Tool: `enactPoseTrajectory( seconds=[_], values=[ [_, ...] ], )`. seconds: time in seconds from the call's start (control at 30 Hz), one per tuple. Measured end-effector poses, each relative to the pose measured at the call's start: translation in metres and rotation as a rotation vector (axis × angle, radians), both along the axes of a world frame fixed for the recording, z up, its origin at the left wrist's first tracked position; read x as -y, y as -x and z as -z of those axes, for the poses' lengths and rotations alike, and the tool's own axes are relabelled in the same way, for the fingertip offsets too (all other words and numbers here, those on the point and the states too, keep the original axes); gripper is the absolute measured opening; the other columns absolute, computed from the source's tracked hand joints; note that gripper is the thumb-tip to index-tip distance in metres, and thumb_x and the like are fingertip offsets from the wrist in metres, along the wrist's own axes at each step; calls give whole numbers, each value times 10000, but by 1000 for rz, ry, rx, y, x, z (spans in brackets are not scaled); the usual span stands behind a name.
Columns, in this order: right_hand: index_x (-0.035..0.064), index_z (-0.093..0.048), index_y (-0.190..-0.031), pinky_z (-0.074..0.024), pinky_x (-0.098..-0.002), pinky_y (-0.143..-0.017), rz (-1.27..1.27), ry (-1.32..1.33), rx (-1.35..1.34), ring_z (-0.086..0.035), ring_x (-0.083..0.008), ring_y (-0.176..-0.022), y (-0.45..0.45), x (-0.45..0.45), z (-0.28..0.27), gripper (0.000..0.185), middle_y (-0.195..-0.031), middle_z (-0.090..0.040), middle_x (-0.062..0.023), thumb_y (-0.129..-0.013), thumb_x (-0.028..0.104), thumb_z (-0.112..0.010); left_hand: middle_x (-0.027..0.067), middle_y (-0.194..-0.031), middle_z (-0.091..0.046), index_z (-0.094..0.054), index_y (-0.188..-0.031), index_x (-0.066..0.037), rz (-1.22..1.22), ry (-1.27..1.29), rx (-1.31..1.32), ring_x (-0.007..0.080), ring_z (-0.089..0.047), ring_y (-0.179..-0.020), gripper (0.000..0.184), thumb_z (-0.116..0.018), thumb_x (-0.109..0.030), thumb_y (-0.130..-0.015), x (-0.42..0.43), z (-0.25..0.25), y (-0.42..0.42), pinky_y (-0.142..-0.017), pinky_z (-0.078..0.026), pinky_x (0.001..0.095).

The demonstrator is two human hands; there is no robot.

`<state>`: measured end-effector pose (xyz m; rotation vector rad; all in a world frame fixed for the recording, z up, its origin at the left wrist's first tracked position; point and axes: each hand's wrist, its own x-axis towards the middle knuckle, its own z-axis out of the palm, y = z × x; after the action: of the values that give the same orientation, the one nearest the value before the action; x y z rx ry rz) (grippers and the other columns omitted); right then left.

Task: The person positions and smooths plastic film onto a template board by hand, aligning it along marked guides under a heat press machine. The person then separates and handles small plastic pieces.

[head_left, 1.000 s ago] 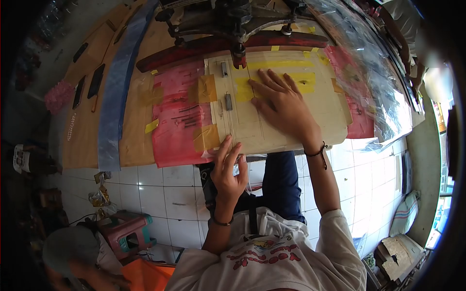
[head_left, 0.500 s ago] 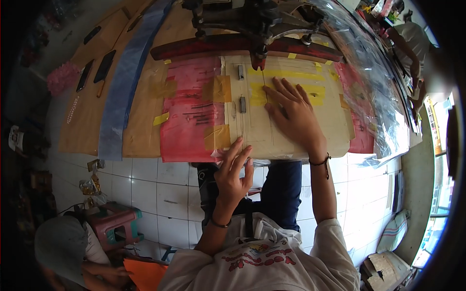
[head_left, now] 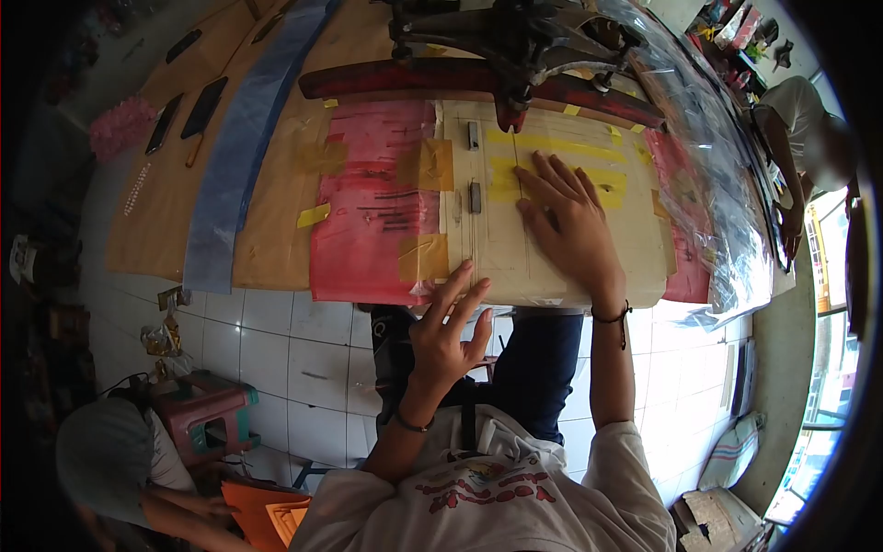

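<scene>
My right hand (head_left: 575, 230) lies flat on a beige board (head_left: 552, 276) with strips of yellow tape (head_left: 602, 170), its fingers stretched away from me. At the board's near edge, my left hand (head_left: 451, 331) rests its fingertips, fingers apart; nothing shows in its grasp. Two small grey metal blocks (head_left: 475, 197) sit on the board, left of my right hand. A red sheet (head_left: 372, 212), patched with brown tape (head_left: 423, 258), adjoins the board's left side. Beyond my hands, a dark red bar (head_left: 368, 83) spans the table under a black metal frame (head_left: 515, 46).
A blue strip (head_left: 239, 156) runs along the table's left, beside two phones (head_left: 204, 106). Clear plastic sheeting (head_left: 727, 202) covers the right side. At lower left sits a person (head_left: 110, 451) near orange sheets (head_left: 262, 515) and a red-green stool (head_left: 207, 419). Another person (head_left: 796, 120) is at far right.
The whole view has shifted slightly, moving the board and frame a little right. Both hands keep nearly the same places on the board. More orange sheets show beside the person at lower left.
</scene>
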<state>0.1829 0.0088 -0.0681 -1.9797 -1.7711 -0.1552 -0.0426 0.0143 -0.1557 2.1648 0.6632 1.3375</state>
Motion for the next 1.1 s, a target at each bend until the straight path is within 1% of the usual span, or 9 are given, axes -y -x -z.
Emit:
enactPoseTrajectory(
  seconds=[0.07, 0.27, 0.37, 0.47, 0.57, 0.67, 0.77, 0.87, 1.1],
  values=[
    [142, -638, -1409, -273, -535, -1230, 1, -1, 6, -443, -364, -1458, 0, -2, 0, 446, -1525, -536, -176, -982, 267, -606, 238, -1414, -595, -661, -1303, -19, 23, 9, -10, 382, -647, -1238, 413, -689, -47, -892, 0, -2, 1, -959, -578, 427],
    [152, -619, -1428, -260, -532, -1234, 5, 13, 21, -431, -360, -1466, -1, -1, -1, 452, -1539, -526, -160, -1000, 290, -580, 230, -1413, -600, -662, -1301, -18, 14, 54, -13, 366, -658, -1221, 417, -687, -48, -886, 2, -1, 0, -900, -594, 395],
    [154, -614, -1432, -254, -534, -1234, 6, 15, 19, -424, -359, -1470, -1, -2, 0, 451, -1543, -523, -154, -1006, 295, -570, 179, -1427, -611, -679, -1307, -45, -5, 80, -14, 338, -680, -1208, 422, -724, -94, -891, 3, 0, -1, -946, -597, 392],
    [155, -613, -1432, -253, -539, -1233, 2, 10, 20, -423, -358, -1471, -2, -3, 1, 449, -1542, -525, -152, -1007, 294, -568, 183, -1424, -613, -678, -1303, -36, -39, -31, -15, 341, -685, -1199, 412, -716, -92, -897, 0, -5, -2, -952, -593, 392],
    [156, -615, -1430, -253, -544, -1232, 4, 8, 18, -426, -357, -1469, -3, -2, 3, 448, -1540, -526, -152, -1007, 297, -569, 188, -1422, -615, -677, -1301, -30, -26, 68, -25, 342, -685, -1200, 407, -711, -87, -900, 4, -4, -1, -957, -589, 392],
    [155, -618, -1425, -252, -544, -1232, 4, 5, 11, -427, -355, -1468, -2, -2, 1, 445, -1540, -527, -152, -1007, 301, -571, 191, -1423, -614, -677, -1300, -27, -45, 7, -32, 346, -682, -1206, 406, -710, -78, -898, 3, -9, -2, -957, -588, 394],
    [154, -621, -1420, -246, -543, -1235, 7, 7, -1, -424, -354, -1470, -2, -2, 2, 441, -1544, -523, -151, -1007, 303, -573, 229, -1412, -604, -664, -1283, -16, -29, 47, -35, 356, -667, -1216, 382, -685, -27, -901, 5, -9, -1, -879, -590, 380],
    [152, -623, -1415, -240, -542, -1237, 9, 4, -10, -422, -354, -1470, -2, -2, 2, 439, -1547, -520, -148, -1006, 303, -575, 193, -1413, -620, -679, -1278, -18, -56, 56, -41, 344, -682, -1205, 380, -702, -49, -901, 6, -10, -2, -946, -594, 395],
    [135, -629, -1400, -247, -544, -1232, 4, -15, -25, -426, -359, -1464, -3, -1, 2, 433, -1540, -524, -156, -1008, 309, -570, 195, -1405, -625, -682, -1266, -24, -71, 15, -57, 343, -679, -1207, 357, -676, -13, -909, 5, -13, -3, -903, -598, 380]
  ],
)
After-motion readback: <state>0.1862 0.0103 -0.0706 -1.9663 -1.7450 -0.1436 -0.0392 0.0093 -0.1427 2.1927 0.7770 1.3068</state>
